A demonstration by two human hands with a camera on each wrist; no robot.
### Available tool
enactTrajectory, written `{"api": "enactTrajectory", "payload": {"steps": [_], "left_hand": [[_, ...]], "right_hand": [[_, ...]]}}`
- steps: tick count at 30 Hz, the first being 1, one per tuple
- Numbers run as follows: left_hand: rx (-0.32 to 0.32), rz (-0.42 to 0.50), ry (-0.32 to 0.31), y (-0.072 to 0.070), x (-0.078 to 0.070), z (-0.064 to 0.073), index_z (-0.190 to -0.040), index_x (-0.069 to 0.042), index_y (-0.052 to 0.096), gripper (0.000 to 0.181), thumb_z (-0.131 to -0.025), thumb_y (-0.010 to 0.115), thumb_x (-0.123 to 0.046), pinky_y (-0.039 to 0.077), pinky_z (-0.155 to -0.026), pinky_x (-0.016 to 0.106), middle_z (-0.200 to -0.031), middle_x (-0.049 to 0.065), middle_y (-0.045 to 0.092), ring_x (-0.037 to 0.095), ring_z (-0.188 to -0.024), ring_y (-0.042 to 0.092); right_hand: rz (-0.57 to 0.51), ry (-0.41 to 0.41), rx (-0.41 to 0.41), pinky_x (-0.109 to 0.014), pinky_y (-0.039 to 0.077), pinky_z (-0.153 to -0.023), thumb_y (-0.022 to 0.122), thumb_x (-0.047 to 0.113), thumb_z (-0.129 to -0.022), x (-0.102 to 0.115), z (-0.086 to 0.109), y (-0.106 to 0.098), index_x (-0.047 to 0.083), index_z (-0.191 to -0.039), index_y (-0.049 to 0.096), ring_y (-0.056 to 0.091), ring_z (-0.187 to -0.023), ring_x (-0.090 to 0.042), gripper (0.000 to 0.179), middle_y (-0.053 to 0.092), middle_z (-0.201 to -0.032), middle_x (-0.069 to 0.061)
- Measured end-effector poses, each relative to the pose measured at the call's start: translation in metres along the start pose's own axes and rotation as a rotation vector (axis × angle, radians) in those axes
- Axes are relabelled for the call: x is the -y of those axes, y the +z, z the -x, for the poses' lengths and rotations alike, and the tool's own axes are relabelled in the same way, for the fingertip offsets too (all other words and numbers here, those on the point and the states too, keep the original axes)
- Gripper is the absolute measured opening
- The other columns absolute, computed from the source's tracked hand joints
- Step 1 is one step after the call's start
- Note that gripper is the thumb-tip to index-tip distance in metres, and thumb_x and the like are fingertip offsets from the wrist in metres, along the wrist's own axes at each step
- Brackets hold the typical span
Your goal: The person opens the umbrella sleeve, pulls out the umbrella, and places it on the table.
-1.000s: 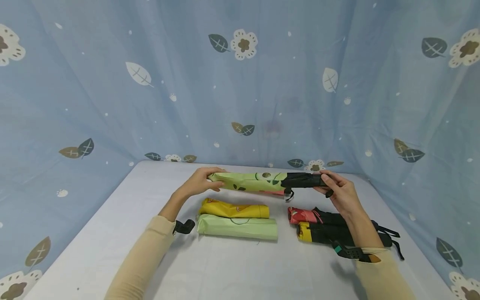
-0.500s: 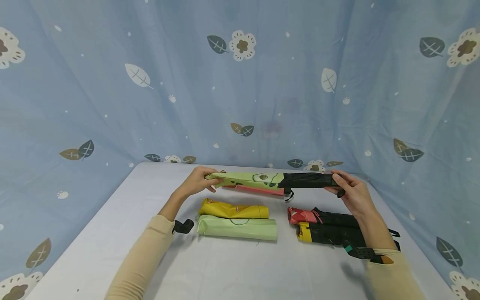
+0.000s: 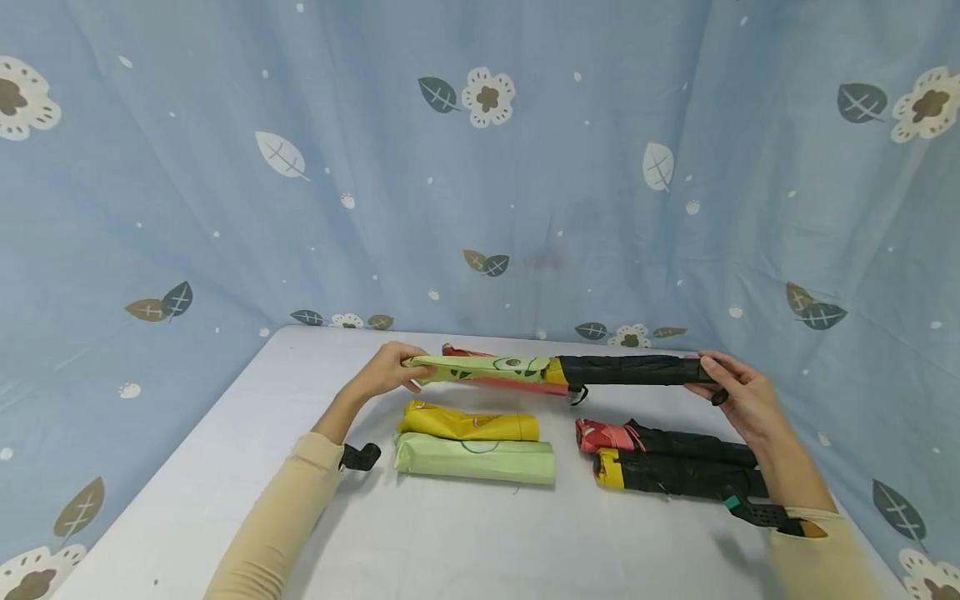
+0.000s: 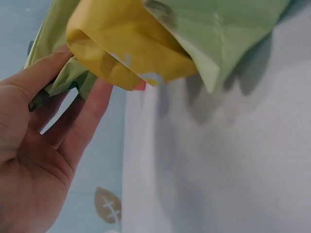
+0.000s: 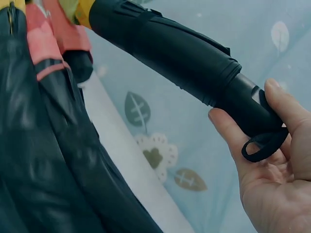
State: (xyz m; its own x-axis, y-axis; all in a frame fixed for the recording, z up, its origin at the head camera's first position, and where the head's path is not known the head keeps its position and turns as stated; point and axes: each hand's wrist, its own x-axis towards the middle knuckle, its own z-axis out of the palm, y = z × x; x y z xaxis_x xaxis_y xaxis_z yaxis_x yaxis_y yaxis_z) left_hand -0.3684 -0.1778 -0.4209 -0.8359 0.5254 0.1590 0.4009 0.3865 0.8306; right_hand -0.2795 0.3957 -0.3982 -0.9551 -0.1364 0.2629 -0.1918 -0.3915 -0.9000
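Observation:
My left hand (image 3: pixel 388 369) pinches the far left end of a light green avocado-print umbrella sleeve (image 3: pixel 480 367). A folded black umbrella (image 3: pixel 630 369) sticks out of the sleeve's right end, a yellow band showing at the sleeve's mouth. With fingers and thumb my right hand (image 3: pixel 742 398) grips its black handle (image 5: pixel 248 107), which carries a small wrist loop (image 5: pixel 265 145). Sleeve and umbrella are held level above the table, in front of a red sleeve with an item in it. In the left wrist view, the left fingers (image 4: pixel 85 131) pinch the green cloth.
A yellow sleeve (image 3: pixel 472 422) and another light green sleeve (image 3: pixel 476 460) lie side by side on the white table (image 3: pixel 480 542). To their right lie two folded black umbrellas, one red-tipped (image 3: pixel 603 436), one yellow-tipped (image 3: pixel 611 468). Behind, a red sleeve (image 3: pixel 517 385) lies near the blue curtain (image 3: pixel 360 167).
My right hand has moved right, drawing the black umbrella farther out of the green sleeve; its yellow band now shows. My left hand has shifted slightly left and still holds the sleeve's end.

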Motion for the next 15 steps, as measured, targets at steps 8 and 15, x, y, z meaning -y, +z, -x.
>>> {"api": "enactTrajectory", "payload": {"steps": [8,15], "left_hand": [[0.023,0.014,-0.012,0.002,0.006,0.003,-0.107,-0.004,0.074,0.017,-0.094,0.064,-0.009,0.061,-0.067,0.036,-0.1,0.02,0.072,0.038,-0.09,0.07],[0.072,-0.054,-0.029,0.007,0.004,0.002,-0.103,-0.008,0.076,0.014,-0.094,0.066,-0.013,0.06,-0.066,0.036,-0.094,0.014,0.075,0.027,-0.077,0.072]], "right_hand": [[0.027,0.05,-0.025,-0.031,0.058,-0.08,0.043,-0.001,-0.103,0.006,0.012,-0.022,0.011,-0.12,0.069,0.074,-0.09,-0.021,0.034,0.073,-0.11,-0.003],[0.031,0.114,-0.046,-0.032,0.058,-0.08,0.044,0.0,-0.102,0.004,0.018,-0.037,0.012,-0.118,0.071,0.074,-0.093,-0.02,0.033,0.073,-0.113,0.002]]}}
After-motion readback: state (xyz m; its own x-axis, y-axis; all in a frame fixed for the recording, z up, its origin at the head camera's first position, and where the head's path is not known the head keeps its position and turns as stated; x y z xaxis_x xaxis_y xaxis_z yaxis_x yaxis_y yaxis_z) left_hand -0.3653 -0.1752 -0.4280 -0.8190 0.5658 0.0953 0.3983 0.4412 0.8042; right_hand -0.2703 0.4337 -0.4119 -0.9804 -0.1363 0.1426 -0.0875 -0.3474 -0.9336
